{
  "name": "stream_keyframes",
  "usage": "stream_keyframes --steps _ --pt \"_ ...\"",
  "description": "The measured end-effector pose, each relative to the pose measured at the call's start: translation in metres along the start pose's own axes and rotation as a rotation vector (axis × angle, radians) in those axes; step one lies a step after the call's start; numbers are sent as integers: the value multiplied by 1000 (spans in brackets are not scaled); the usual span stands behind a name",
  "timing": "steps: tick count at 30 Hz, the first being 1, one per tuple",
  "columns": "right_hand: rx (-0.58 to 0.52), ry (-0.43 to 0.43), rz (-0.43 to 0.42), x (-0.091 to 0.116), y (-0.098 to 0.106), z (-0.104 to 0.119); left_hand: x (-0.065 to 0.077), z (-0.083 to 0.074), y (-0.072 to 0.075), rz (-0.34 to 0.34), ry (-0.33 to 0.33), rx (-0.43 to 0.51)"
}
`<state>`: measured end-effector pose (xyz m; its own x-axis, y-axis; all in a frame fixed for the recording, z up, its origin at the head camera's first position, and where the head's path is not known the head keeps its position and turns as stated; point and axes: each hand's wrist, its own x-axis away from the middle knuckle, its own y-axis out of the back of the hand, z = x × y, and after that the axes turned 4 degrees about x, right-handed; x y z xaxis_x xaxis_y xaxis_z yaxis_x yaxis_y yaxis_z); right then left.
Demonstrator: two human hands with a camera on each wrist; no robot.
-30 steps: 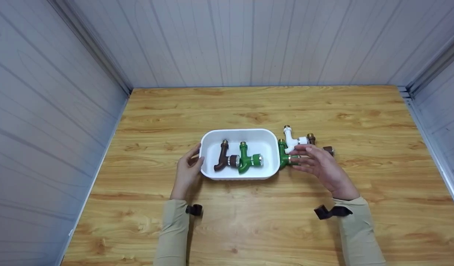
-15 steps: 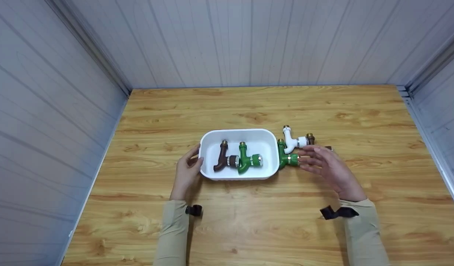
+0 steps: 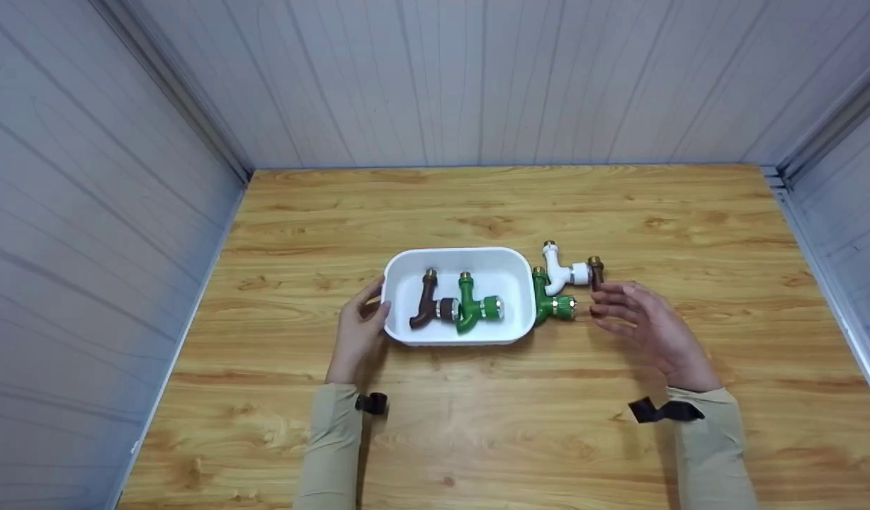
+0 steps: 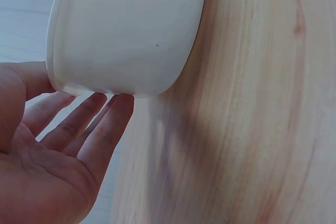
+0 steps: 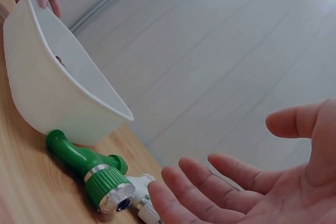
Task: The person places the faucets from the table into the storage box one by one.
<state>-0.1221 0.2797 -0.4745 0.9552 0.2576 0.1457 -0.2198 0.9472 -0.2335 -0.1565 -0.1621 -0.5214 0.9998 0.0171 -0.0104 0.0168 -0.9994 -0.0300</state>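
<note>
A white plastic tub (image 3: 460, 338) stands on the table, holding a brown tap (image 3: 427, 297) and a green tap (image 3: 470, 304). My left hand (image 3: 358, 329) grips its left end, thumb at the rim and fingertips against the outer wall in the left wrist view. Against the tub's right side lies a second green tap (image 3: 543, 304), with a white tap (image 3: 557, 273) just behind it. My right hand (image 3: 651, 326) hovers right of them, fingers extended and apart, holding nothing. It mostly hides another brown tap (image 3: 596, 269), whose brass thread end shows.
The wood-grain table (image 3: 435, 439) is bordered by pale panel walls (image 3: 442, 85) at the back and both sides. A black strap (image 3: 373, 404) is on the left sleeve and another black strap (image 3: 665, 411) on the right one.
My right hand has moved right, away from the green and white taps, uncovering the green tap's handle and covering more of the brown tap. The left hand and tub stay put.
</note>
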Motion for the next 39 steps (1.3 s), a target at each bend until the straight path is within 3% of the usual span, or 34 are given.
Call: stream_keyframes --steps 4,9,19,29,39 --pt "2 4 -9 2 7 0 -3 12 1 -28 26 -9" --pt "10 -9 -53 4 17 1 -4 15 2 -34 4 -54" --pt "-38 12 -96 11 33 1 4 -10 -1 25 -22 -9" --pt "0 3 -250 11 39 -1 -5 13 1 -28 7 -44" --pt "-5 -24 -265 4 45 2 -4 14 2 -37 35 -25"
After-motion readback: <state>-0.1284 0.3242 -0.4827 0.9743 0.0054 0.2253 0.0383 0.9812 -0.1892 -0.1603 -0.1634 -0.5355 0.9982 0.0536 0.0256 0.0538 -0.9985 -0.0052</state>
